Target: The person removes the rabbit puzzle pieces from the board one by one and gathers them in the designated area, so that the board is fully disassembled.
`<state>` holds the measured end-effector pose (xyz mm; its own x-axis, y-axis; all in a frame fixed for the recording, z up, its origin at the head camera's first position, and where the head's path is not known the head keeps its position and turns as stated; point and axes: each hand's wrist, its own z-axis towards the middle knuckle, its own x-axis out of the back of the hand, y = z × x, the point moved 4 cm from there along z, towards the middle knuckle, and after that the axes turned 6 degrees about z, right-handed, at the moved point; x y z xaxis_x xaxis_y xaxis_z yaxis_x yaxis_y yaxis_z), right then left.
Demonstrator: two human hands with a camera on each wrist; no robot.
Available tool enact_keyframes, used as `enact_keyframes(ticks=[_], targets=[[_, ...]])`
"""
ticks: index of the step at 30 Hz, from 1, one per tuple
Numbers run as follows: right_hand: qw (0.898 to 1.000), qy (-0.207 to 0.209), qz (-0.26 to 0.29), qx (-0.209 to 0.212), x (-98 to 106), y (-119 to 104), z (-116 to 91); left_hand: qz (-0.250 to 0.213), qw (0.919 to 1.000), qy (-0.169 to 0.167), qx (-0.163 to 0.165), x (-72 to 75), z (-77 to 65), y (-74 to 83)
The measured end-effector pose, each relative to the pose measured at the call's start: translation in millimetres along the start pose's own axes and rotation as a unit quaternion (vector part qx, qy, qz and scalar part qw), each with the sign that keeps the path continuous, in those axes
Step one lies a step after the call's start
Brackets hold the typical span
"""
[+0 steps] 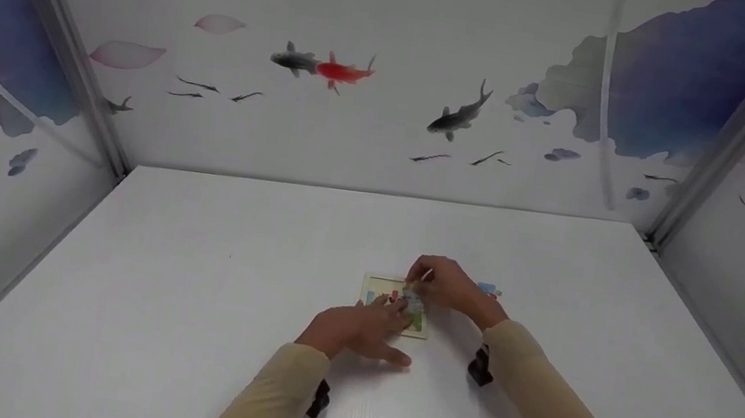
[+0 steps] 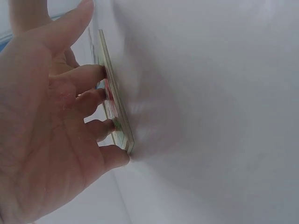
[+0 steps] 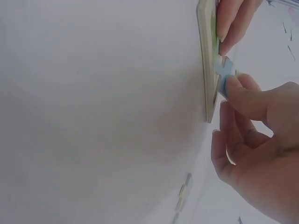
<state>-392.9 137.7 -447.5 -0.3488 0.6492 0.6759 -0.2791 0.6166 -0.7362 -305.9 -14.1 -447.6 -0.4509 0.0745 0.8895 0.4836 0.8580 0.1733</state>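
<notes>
A small jigsaw puzzle in a pale wooden tray (image 1: 386, 278) lies on the table, with coloured pieces inside. My left hand (image 1: 360, 326) reaches over its near-left part, fingertips resting on the puzzle and the thumb held out to the side. In the left wrist view, the little finger (image 2: 114, 157) touches the tray's corner. My right hand (image 1: 449, 284) is over the tray's far-right part. Between thumb and index finger it pinches a light blue puzzle piece (image 3: 224, 74), tilted at the tray's inner side. The hands hide much of the picture.
Several loose puzzle pieces (image 1: 488, 288) lie on the white table (image 1: 152, 295), just right of the tray and partly behind my right wrist. White panels (image 1: 352, 142) printed with fish and petals stand at the back and both sides.
</notes>
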Motion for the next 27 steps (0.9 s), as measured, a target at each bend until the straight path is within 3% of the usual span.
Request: enact_keyframes(ticks=[6, 17, 21, 27], targets=[[1.0, 0.025, 0.006, 0.012, 25.3, 2.7, -9.2, 0.015, 0.9997, 0.001, -0.021, -0.6, 1.8, 1.9], [0.998, 0.069, -0.001, 0.004, 90.5, 26.8, -41.0, -0.008, 0.9999, 0.003, -0.007, -0.7, -1.8, 0.4], [0.997, 0.075, -0.004, -0.024, 103.7, 41.1, -50.1, -0.013, 0.9999, 0.009, -0.005, -1.0, -2.1, 1.2], [0.992, 0.072, -0.025, -0.101, 113.5, 67.2, -56.2, -0.014, 0.9997, 0.02, -0.003, 0.2, -1.1, 0.3]])
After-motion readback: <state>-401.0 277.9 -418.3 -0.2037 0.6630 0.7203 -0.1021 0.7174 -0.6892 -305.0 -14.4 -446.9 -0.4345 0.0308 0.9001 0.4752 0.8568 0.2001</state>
